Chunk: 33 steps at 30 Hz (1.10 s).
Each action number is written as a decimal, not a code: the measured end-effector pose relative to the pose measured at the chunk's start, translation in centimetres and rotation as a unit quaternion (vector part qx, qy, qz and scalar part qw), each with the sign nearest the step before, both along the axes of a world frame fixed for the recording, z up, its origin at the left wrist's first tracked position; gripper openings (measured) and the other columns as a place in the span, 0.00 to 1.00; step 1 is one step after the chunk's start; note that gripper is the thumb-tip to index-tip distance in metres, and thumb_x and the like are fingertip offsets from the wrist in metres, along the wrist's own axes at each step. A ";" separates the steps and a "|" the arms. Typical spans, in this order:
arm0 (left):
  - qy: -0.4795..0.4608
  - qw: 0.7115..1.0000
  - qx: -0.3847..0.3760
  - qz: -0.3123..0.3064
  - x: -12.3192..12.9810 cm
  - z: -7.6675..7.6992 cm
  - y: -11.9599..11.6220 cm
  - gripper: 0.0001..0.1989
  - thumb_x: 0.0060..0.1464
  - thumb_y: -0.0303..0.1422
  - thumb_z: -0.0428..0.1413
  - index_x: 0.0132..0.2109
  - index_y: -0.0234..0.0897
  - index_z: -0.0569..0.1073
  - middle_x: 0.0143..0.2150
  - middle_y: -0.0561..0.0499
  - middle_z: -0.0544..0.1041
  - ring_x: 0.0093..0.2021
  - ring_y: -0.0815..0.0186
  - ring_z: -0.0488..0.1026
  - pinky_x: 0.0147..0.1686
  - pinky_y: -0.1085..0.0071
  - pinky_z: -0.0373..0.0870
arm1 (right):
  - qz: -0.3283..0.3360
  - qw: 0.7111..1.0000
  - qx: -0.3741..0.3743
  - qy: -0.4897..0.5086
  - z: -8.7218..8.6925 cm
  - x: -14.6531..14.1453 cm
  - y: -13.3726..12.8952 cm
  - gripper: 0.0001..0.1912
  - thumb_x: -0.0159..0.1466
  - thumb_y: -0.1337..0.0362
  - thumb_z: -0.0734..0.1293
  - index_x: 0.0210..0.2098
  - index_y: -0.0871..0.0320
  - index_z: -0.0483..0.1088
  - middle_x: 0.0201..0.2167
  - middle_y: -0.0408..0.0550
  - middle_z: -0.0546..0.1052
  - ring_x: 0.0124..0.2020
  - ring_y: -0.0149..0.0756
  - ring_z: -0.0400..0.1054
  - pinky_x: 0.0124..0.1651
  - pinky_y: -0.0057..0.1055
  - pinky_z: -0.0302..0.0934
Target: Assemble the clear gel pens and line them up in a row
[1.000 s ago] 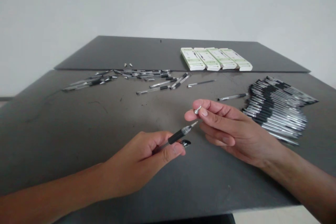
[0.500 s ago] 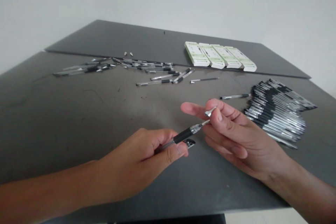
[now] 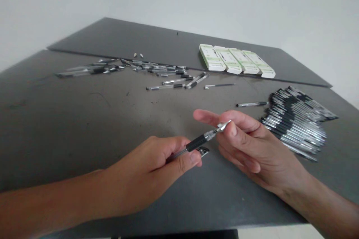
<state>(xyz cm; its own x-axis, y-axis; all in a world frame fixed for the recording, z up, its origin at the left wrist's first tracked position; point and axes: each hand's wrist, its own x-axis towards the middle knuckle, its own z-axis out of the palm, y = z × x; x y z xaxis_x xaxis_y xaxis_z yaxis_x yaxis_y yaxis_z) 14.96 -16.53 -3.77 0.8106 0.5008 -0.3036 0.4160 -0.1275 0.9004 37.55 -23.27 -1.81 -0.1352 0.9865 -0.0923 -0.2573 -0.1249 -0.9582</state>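
Item one, as I read it on my feed: a black-gripped gel pen (image 3: 198, 143), pinched near mid-barrel by the left hand (image 3: 143, 168), thumb and fingers closed around it, nose pointing right. Item two: a small silver nose cone (image 3: 224, 126), clenched against the thumb of the right hand (image 3: 252, 149), the forefinger stretched out above it and the lower fingers loosely curled. The cone sits right at the pen's nose. I take the two pinches as what keeps both pieces in line; whether they are joined, I cannot tell.

Item three: a small black-and-silver part (image 3: 203, 151), just below the gel pen beside the left thumb. I cannot tell whether it is held or resting on the counter (image 3: 61, 127).

Placed relative to the gel pen: a dense stack of pens (image 3: 294, 123) lies to its right, just past the right hand. A lone pen (image 3: 251, 104) lies beyond it, and four white-and-green boxes (image 3: 237, 61) sit farther back. A loose scatter of pens (image 3: 157, 70) lies well beyond it to the left, with two small metal tips (image 3: 138, 55) behind that.
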 end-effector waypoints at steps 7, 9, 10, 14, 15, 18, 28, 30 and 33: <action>-0.008 1.000 0.004 0.001 0.1 -0.1 0.0 0.25 0.74 0.54 0.47 0.39 0.41 0.74 0.30 0.57 0.69 0.29 0.67 0.66 0.28 0.70 0.58 | -0.015 0.998 0.021 -0.055 -0.3 -0.2 -0.1 0.06 0.70 0.54 0.75 0.45 0.35 0.86 0.60 0.42 0.84 0.17 0.13 0.52 0.17 0.16 0.51; -0.010 1.000 0.010 -0.001 0.1 -0.1 0.0 0.24 0.74 0.54 0.47 0.39 0.41 0.73 0.30 0.57 0.70 0.30 0.67 0.66 0.28 0.70 0.58 | -0.028 0.997 0.022 -0.063 -0.2 -0.4 -0.1 0.05 0.69 0.55 0.76 0.44 0.37 0.87 0.58 0.41 0.85 0.17 0.14 0.52 0.18 0.15 0.55; -0.011 1.000 0.013 -0.003 0.1 -0.1 0.0 0.24 0.74 0.54 0.47 0.39 0.40 0.73 0.31 0.57 0.70 0.30 0.67 0.67 0.29 0.70 0.58 | -0.033 0.997 0.023 -0.067 -0.1 -0.6 -0.1 0.05 0.69 0.55 0.77 0.43 0.38 0.87 0.57 0.41 0.85 0.17 0.14 0.52 0.18 0.14 0.57; -0.015 1.000 0.024 0.001 0.1 -0.1 -0.1 0.24 0.74 0.53 0.48 0.41 0.40 0.75 0.32 0.55 0.74 0.32 0.65 0.70 0.30 0.70 0.59 | -0.051 0.996 0.033 -0.072 0.2 -1.5 0.0 0.02 0.68 0.56 0.77 0.40 0.42 0.86 0.52 0.40 0.87 0.16 0.15 0.52 0.18 0.15 0.59; -0.017 1.000 0.025 0.001 0.1 0.0 -0.2 0.23 0.74 0.53 0.48 0.42 0.40 0.76 0.32 0.55 0.74 0.32 0.65 0.70 0.30 0.69 0.59 | -0.056 0.995 0.039 -0.068 0.2 -1.7 0.0 0.02 0.68 0.56 0.78 0.39 0.44 0.85 0.50 0.39 0.87 0.16 0.16 0.54 0.18 0.16 0.59; -0.026 0.999 0.021 0.000 0.3 0.0 -0.3 0.22 0.75 0.51 0.48 0.44 0.40 0.76 0.33 0.55 0.74 0.32 0.65 0.70 0.32 0.69 0.60 | -0.059 0.995 0.064 -0.057 -0.1 -1.9 -0.2 0.09 0.64 0.53 0.80 0.43 0.44 0.83 0.51 0.40 0.85 0.23 0.21 0.66 0.26 0.21 0.68; -0.069 0.997 0.017 0.023 0.7 -0.1 -0.6 0.19 0.77 0.46 0.47 0.44 0.41 0.75 0.28 0.60 0.64 0.28 0.69 0.63 0.29 0.71 0.58 | -0.063 0.988 0.124 -0.068 -1.2 -2.3 0.2 0.11 0.75 0.54 0.70 0.50 0.41 0.86 0.62 0.43 0.81 0.54 0.38 0.77 0.51 0.34 0.76; -0.072 0.997 0.022 0.018 0.7 0.0 -0.8 0.19 0.77 0.45 0.47 0.43 0.40 0.75 0.28 0.60 0.63 0.27 0.70 0.62 0.30 0.71 0.59 | -0.069 0.991 0.108 -0.048 -1.1 -2.7 0.5 0.07 0.72 0.57 0.73 0.45 0.42 0.87 0.55 0.43 0.84 0.43 0.33 0.79 0.41 0.31 0.77; -0.071 0.997 0.024 0.013 0.7 0.1 -0.9 0.20 0.77 0.46 0.46 0.43 0.40 0.75 0.26 0.61 0.61 0.25 0.71 0.60 0.30 0.71 0.59 | -0.065 0.995 0.079 0.009 -0.9 -3.0 0.7 0.03 0.67 0.58 0.78 0.41 0.44 0.86 0.47 0.41 0.84 0.29 0.26 0.74 0.29 0.25 0.73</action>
